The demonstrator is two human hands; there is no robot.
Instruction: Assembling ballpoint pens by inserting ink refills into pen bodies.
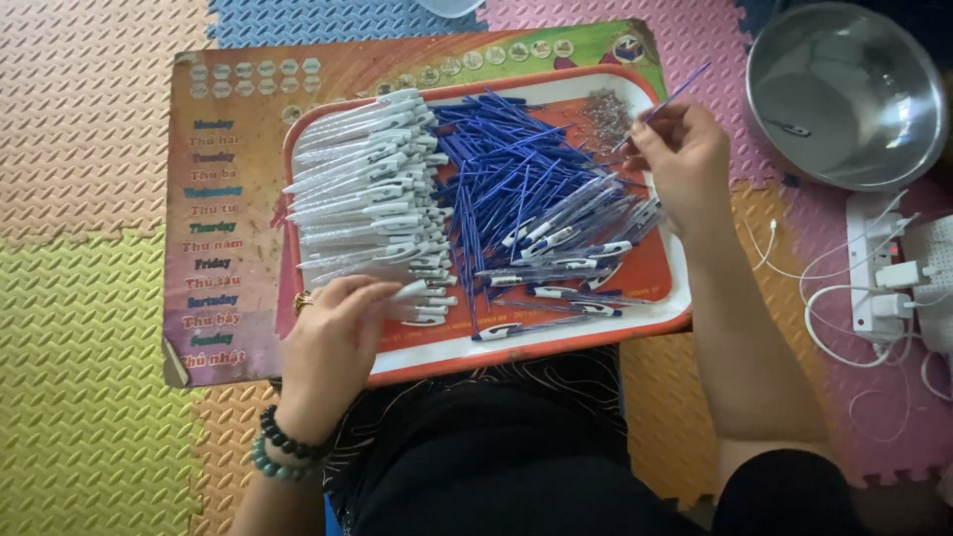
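Above, the right hand (683, 154) pinches a blue refill (675, 96); the left hand (333, 333) grips a white pen barrel (407, 291) over the tray (556, 342) of barrels, refills and springs (606, 117).

Chart: flat rectangular printed board (223, 213), orange-red with green corner, under the tray, showing at nine and twelve o'clock.
Packages, screens: none.

Before us a tray (556, 337) lies on a printed board (228, 199), which lies on the foam floor mats (89, 298). In the tray, pen barrels (367, 189) lie stacked at the left, loose refills (506, 169) in the middle, springs (606, 117) at the far right corner. Right of the tray stands a metal bowl (844, 94); nearer us, a power strip (879, 268).
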